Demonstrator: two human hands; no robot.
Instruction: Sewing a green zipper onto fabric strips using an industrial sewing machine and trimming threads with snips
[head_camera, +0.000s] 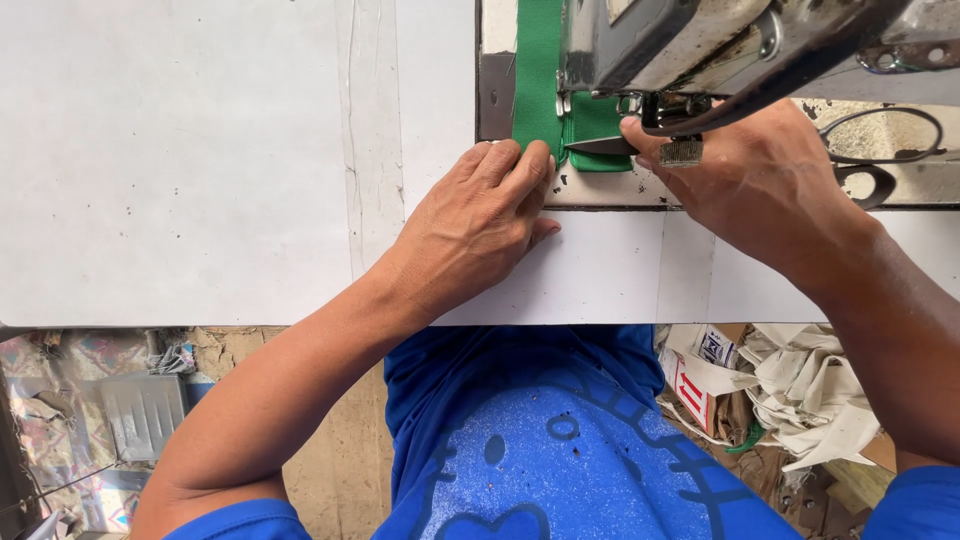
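Fingertips of the left hand (480, 215) press the green webbing strap (540, 80) flat while the right hand (745, 175) pinches a blade (603, 146) (just beside the sewing machine (720, 40)), risking a nick.

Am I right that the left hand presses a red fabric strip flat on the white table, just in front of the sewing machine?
Not quite: the fabric strip is green, not red. The head view shows the left hand pressing it flat on the white table, just in front of the sewing machine.
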